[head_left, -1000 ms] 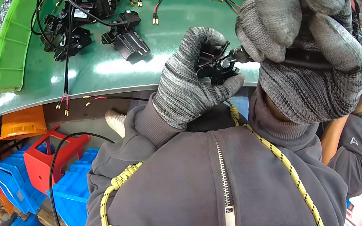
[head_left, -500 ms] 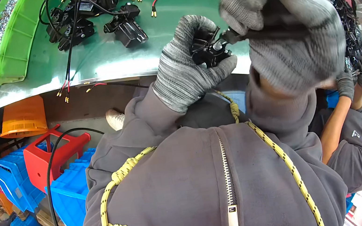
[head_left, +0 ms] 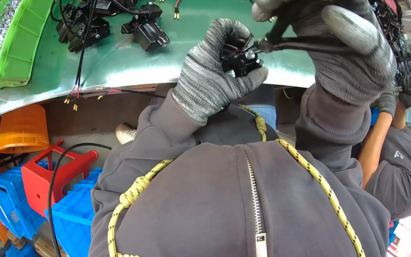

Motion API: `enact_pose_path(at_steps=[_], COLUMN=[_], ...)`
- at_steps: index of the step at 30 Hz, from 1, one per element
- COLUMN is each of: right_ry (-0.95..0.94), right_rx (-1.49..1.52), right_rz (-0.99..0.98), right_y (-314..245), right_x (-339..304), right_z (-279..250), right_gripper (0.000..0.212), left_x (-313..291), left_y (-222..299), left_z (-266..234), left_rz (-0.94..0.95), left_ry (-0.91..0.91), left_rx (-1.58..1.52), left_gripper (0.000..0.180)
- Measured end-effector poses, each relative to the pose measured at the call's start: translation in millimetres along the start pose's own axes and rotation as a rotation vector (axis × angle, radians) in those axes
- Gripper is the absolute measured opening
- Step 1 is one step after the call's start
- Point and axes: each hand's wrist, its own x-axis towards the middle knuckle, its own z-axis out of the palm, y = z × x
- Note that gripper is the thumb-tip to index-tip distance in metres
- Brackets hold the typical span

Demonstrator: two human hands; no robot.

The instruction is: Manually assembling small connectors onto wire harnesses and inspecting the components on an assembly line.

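My left hand [head_left: 205, 77], in a grey knit glove, grips a small black plastic part [head_left: 241, 62] above the table's near edge. A shiny metal pin end shows on that part. My right hand [head_left: 344, 36], gloved too, is raised at the right with its fingers curled round black-handled pliers [head_left: 291, 39]. The two handles spread apart across the palm, and the tip of the pliers meets the black part by the metal pin. My left fingers hide some of the black part.
Black assemblies [head_left: 146, 27] and cables with gold connectors [head_left: 176, 12] lie on the green table [head_left: 115, 67]. A green bin [head_left: 16, 51] holds small metal screws. Below stand an orange bucket [head_left: 23, 130], a red stool [head_left: 44, 181] and blue crates [head_left: 73, 225]. A co-worker [head_left: 399, 162] is at the right.
My right hand has opened its fingers somewhat and the plier handles have spread apart. The left hand keeps the black part in nearly the same place. The view has shifted slightly.
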Motion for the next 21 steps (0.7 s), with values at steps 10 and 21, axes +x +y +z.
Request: enact_pose_path(at_steps=[10,21], right_ry=[0.374,0.796], right_rx=[0.759,2.949], right_rz=[0.474,0.646], right_y=[-24.8,-31.1], right_x=[-6.8,-17.1], right_z=[4.3,1.0], right_gripper=[0.024,0.026], left_x=[13.0,21.0], left_y=[6.2,1.0], left_z=[-8.6,-9.8], left_rz=[-0.019,-0.071], left_ry=[-0.145,-0.198], left_rx=[0.121,-0.038], left_gripper=[0.049,0.045])
